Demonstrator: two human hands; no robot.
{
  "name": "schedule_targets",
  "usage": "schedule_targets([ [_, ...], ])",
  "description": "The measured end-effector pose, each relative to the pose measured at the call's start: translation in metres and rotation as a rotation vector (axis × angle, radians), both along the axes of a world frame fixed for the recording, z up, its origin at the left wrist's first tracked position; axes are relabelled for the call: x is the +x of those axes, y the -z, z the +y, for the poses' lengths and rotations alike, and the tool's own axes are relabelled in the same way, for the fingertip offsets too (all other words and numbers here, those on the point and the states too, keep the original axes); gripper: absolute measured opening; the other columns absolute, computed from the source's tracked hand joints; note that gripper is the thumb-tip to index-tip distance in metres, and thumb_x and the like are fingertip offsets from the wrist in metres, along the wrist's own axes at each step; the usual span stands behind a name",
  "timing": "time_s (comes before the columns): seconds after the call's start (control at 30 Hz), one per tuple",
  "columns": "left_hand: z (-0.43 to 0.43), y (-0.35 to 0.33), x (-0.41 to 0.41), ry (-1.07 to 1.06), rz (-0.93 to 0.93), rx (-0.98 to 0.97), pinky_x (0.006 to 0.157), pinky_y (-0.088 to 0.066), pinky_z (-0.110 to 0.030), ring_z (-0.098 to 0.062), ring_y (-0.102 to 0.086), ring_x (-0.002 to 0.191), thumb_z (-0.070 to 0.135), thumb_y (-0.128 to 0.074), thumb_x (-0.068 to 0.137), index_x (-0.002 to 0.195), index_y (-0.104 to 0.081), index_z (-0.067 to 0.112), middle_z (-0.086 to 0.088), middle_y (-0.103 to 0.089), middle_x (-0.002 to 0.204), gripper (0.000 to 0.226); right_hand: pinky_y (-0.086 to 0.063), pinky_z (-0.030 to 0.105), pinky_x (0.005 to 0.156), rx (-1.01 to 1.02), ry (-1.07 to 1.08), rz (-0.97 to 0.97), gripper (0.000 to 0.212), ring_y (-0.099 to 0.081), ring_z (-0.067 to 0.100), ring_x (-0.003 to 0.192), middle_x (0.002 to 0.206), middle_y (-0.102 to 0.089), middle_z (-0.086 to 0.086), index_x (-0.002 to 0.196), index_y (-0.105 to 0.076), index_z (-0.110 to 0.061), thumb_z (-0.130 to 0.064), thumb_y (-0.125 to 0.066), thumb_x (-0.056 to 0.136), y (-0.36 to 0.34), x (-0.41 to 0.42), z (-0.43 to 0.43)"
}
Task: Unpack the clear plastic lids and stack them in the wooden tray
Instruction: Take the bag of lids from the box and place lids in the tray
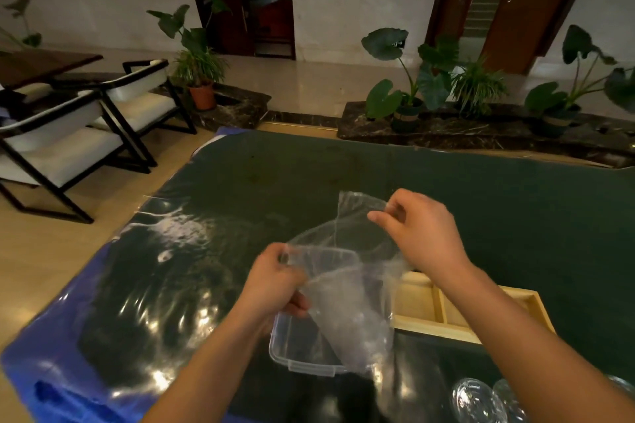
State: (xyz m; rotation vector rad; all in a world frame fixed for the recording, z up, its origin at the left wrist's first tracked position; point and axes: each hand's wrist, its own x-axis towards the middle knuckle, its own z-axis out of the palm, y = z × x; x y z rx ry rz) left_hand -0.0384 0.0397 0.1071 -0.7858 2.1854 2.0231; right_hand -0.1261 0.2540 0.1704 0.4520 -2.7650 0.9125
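1. The left hand (275,282) is gripping the clear lid (302,350), half in its plastic bag (350,302), at 6 o'clock.
2. The right hand (422,233) is pinching the bag's top.
3. The wooden tray (443,328) is lying at 4 o'clock, the tabletop (240,182) stretching toward 12.

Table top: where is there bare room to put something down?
Bare: the far table beyond the right hand pinching the plastic bag, and the glossy patch left of the left hand gripping the clear lid. Crowded: near right, with the wooden tray under the right forearm and clear round pieces by the near edge.
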Motion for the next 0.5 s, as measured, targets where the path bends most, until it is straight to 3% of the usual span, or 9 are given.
schedule_targets([
  [0.07,-0.005,-0.005,-0.003,-0.055,0.053,-0.123,0.037,-0.052,-0.03,-0.022,-0.063,0.039,-0.005,-0.056,0.087,0.104,-0.058,0.02,-0.004,-0.066,0.048,0.029,-0.047,0.025,0.055,0.043,0.013,0.042,0.024,-0.057,0.006,0.064,0.069,-0.059,-0.01,0.075,-0.059,-0.027,-0.045,-0.07,0.088,-0.002,-0.003,0.006],
  [0.2,0.004,-0.012,0.003,-0.029,0.156,-0.124,0.04,-0.05,-0.029,-0.018,-0.061,0.041,-0.001,-0.058,0.087,0.102,-0.061,0.024,-0.001,-0.066,0.049,0.029,-0.041,0.022,0.053,-0.009,0.008,0.032,0.022,-0.058,0.005,0.063,0.067,-0.06,-0.011,0.074,-0.06,-0.03,-0.044,-0.068,0.09,-0.004,-0.002,0.003],
  [0.3,-0.001,-0.009,0.016,-0.033,0.241,0.085,0.041,-0.05,-0.031,-0.021,-0.059,0.044,0.005,-0.061,0.094,0.112,-0.064,0.018,-0.004,-0.061,0.053,0.023,-0.041,0.022,0.055,-0.137,-0.033,-0.069,0.022,-0.059,0.005,0.063,0.067,-0.062,-0.008,0.072,-0.062,-0.03,-0.041,-0.068,0.09,-0.011,-0.001,-0.002],
  [0.4,-0.011,0.015,0.038,-0.215,0.358,0.398,0.045,-0.05,-0.033,-0.025,-0.058,0.05,0.029,-0.057,0.097,0.119,-0.066,0.017,-0.01,-0.059,0.062,0.026,-0.045,0.023,0.056,-0.229,-0.097,-0.109,0.019,-0.06,0.005,0.067,0.069,-0.064,-0.005,0.074,-0.065,-0.029,-0.04,-0.068,0.09,-0.026,0.004,-0.008],
  [0.5,-0.001,0.058,0.047,-0.41,0.177,0.565,0.055,-0.05,-0.036,-0.025,-0.063,0.059,0.034,-0.054,0.099,0.121,-0.065,0.009,-0.011,-0.067,0.068,0.036,-0.045,0.024,0.048,-0.389,-0.141,-0.134,0.019,-0.056,0.007,0.052,0.072,-0.064,0.0,0.076,-0.067,-0.023,-0.034,-0.068,0.092,-0.046,0.012,-0.017],
])
